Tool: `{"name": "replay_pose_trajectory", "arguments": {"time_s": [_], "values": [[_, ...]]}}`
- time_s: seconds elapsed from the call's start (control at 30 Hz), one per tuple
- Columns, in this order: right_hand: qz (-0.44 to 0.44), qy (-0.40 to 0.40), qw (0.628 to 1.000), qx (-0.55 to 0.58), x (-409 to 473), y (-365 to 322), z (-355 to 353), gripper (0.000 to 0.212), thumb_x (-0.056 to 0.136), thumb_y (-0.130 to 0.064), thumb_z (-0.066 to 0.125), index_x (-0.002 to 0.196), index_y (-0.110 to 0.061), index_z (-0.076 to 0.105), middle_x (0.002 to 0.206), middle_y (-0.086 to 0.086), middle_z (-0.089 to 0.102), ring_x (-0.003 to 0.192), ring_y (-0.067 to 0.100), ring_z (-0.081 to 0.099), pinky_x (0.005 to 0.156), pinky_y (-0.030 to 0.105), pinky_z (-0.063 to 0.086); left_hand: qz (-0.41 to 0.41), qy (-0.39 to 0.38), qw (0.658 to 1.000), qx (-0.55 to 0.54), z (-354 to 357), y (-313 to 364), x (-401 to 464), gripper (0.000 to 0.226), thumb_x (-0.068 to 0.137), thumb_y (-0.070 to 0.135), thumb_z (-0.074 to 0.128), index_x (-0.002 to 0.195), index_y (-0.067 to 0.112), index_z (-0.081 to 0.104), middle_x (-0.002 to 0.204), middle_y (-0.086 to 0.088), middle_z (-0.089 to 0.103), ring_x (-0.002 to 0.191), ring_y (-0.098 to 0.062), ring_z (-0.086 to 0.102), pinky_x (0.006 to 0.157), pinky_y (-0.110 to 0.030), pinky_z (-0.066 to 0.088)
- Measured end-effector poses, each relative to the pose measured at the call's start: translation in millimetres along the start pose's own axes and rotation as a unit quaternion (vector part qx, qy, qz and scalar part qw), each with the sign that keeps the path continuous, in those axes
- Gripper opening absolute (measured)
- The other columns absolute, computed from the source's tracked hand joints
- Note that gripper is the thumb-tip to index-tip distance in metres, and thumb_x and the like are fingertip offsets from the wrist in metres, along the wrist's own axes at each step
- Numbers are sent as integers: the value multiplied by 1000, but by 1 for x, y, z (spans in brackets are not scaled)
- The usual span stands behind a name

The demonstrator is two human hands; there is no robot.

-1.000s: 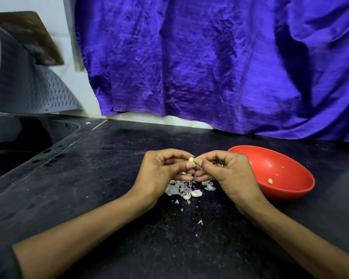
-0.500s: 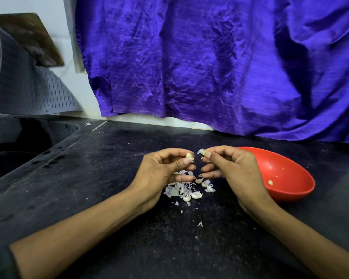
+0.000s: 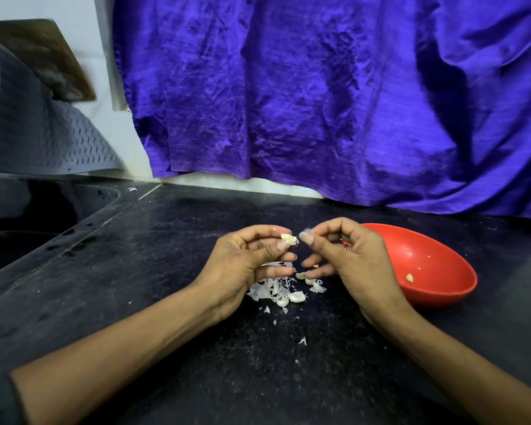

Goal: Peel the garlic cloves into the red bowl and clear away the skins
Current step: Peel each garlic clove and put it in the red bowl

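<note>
My left hand point(image 3: 249, 262) pinches a pale garlic clove point(image 3: 288, 239) between thumb and fingers, raised above the black counter. A small gap to its right, my right hand point(image 3: 347, 259) pinches a scrap of papery skin point(image 3: 304, 231) at its fingertips. Beneath both hands lies a pile of white skins point(image 3: 272, 288) mixed with a few loose cloves point(image 3: 296, 296). The red bowl point(image 3: 442, 289) stands just right of my right hand, tilted toward me, with one peeled clove point(image 3: 409, 277) and tiny bits inside.
A purple cloth point(image 3: 319, 102) hangs along the back wall. A dark sink point(image 3: 28, 225) is sunk into the counter at the left, with a grey ribbed mat point(image 3: 43, 139) draped above it. Stray skin flakes point(image 3: 302, 341) dot the counter in front of the pile.
My hands, joined on the clove a second ago, have drawn apart. The right hand has pulled a bit of skin off while the left keeps the clove.
</note>
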State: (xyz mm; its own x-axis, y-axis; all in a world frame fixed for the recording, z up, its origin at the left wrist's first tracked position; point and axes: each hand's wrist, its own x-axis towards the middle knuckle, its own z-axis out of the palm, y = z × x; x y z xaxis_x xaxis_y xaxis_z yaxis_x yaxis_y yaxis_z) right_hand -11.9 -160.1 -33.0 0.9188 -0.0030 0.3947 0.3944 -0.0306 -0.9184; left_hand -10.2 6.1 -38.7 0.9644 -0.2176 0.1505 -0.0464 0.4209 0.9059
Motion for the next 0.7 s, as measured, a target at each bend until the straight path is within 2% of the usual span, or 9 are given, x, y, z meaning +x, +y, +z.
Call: {"name": "replay_pose_trajectory", "arguments": {"time_s": [0.1, 0.17, 0.27, 0.37, 0.43, 0.5, 0.6, 0.7], "values": [[-5, -22, 1000, -5, 0, 1, -1, 13, 87, -3, 66, 97, -11, 67, 71, 5, 66, 59, 19, 66, 51, 31, 57, 5, -2, 1000, 6, 0, 0, 0, 29, 70, 5, 69, 99, 3, 69, 81, -7, 71, 69, -14, 69, 56, -23, 57], [-5, -23, 1000, -13, -1, 1, 0, 6, 84, -10, 68, 90, -8, 68, 70, 9, 66, 56, 19, 64, 50, 29, 56, 12, 0, 1000, 15, 0, 0, 0, 28, 70, 6, 69, 98, 3, 70, 81, -9, 71, 69, -14, 69, 55, -22, 57], [-6, -8, 1000, -27, -2, 1, 1, 20, 73, -24, 75, 76, -7, 65, 65, 10, 65, 55, 21, 64, 50, 31, 56, 25, 6, 999, 26, 0, 0, 0, 27, 68, 6, 71, 95, 2, 70, 82, -10, 71, 69, -15, 69, 55, -23, 57], [-2, -6, 1000, -26, -2, 2, 1, 19, 76, -9, 77, 79, -11, 58, 70, 6, 67, 59, 23, 66, 51, 33, 58, 36, 11, 999, 34, 0, -1, 0, 27, 67, 6, 71, 93, 3, 70, 82, -10, 72, 69, -15, 69, 55, -23, 57], [0, -4, 1000, -17, -2, 2, 0, 18, 79, -6, 74, 81, -12, 57, 71, 6, 66, 59, 24, 66, 52, 35, 58, 38, 13, 998, 40, -1, -1, 1, 27, 67, 7, 71, 93, 3, 70, 82, -10, 72, 69, -15, 69, 55, -23, 57], [-8, -16, 1000, -16, -2, 2, 0, 10, 84, -6, 69, 87, -12, 62, 73, 7, 66, 60, 23, 66, 51, 34, 58, 38, 14, 998, 45, -1, -2, 1, 27, 68, 7, 71, 94, 3, 70, 83, -10, 72, 70, -15, 69, 55, -23, 57], [-19, -35, 999, -29, -2, 2, 0, 13, 89, -4, 63, 98, -11, 69, 78, 10, 67, 59, 18, 65, 52, 31, 57, 36, 14, 998, 51, -2, -1, 0, 27, 70, 8, 70, 97, 2, 71, 87, -10, 72, 69, -14, 68, 55, -24, 57], [-47, -52, 995, -76, -2, 2, 0, 11, 87, -7, 68, 88, -16, 74, 74, 8, 71, 61, 17, 66, 55, 32, 58, 31, 9, 998, 55, -2, -1, 0, 25, 77, 7, 67, 101, 0, 70, 87, -10, 72, 69, -13, 66, 56, -24, 57]]}}
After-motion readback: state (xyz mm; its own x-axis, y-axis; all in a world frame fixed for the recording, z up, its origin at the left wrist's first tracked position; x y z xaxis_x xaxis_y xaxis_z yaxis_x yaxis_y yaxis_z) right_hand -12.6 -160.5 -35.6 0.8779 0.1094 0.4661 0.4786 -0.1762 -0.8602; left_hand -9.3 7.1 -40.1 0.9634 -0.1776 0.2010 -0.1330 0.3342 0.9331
